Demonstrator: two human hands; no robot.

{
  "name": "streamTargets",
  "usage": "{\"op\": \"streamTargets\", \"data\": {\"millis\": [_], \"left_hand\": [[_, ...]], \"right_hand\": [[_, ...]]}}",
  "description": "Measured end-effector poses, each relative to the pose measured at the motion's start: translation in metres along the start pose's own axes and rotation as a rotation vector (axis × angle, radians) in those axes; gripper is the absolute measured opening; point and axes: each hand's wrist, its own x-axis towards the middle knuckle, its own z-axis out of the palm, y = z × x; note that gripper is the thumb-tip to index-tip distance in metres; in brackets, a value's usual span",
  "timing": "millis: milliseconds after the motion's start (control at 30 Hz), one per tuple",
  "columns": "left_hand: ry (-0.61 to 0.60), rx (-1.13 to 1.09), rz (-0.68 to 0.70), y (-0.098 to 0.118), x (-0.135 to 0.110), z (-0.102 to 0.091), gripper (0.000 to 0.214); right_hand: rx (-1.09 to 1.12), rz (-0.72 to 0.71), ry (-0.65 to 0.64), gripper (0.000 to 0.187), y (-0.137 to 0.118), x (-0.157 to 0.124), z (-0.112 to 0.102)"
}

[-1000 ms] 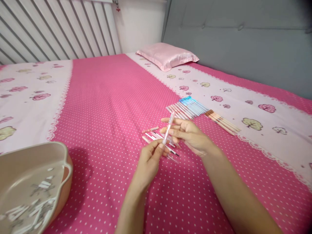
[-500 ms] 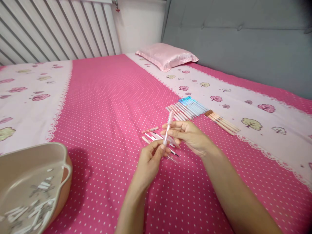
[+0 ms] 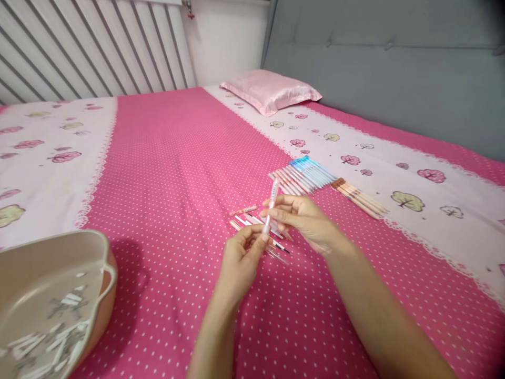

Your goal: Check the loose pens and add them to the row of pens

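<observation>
A pale pink pen [image 3: 273, 196] stands nearly upright between my hands, with dark lettering on its upper part. My left hand [image 3: 245, 253] pinches its lower end between thumb and fingers. Higher up, the fingers of my right hand [image 3: 302, 218] are closed around the pen's middle. Behind and below the hands lie loose pen parts [image 3: 241, 221], partly hidden by my fingers. Among them is a pink printed barrel [image 3: 243, 210]. Beyond my right hand, pink pens [image 3: 290, 180], blue pens [image 3: 313, 171] and beige pens with brown ends [image 3: 361, 198] lie in neat rows.
At the lower left is a beige basin [image 3: 106, 247] holding several small white and grey pieces [image 3: 65, 337]. A pink pillow [image 3: 270, 90] rests by the grey headboard [image 3: 379, 68]. The dotted pink bedspread [image 3: 169, 173] lies under everything; a white radiator [image 3: 90, 47] stands behind.
The pen has turned in my fingers, so its dark lettering now faces me; a clip side showed before. Both hands stay almost in place.
</observation>
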Motion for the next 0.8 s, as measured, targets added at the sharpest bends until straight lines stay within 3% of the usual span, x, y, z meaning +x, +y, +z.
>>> {"op": "streamTargets", "data": {"millis": [367, 800], "left_hand": [[0.050, 0.066, 0.018, -0.0067, 0.0031, 0.0003, 0.021], [-0.030, 0.123, 0.046, -0.0014, 0.0000, -0.0009, 0.026]], "right_hand": [[-0.074, 0.036, 0.076, 0.035, 0.0009, 0.0001, 0.0007], [0.055, 0.046, -0.085, 0.038, -0.0064, -0.0031, -0.0014]]}}
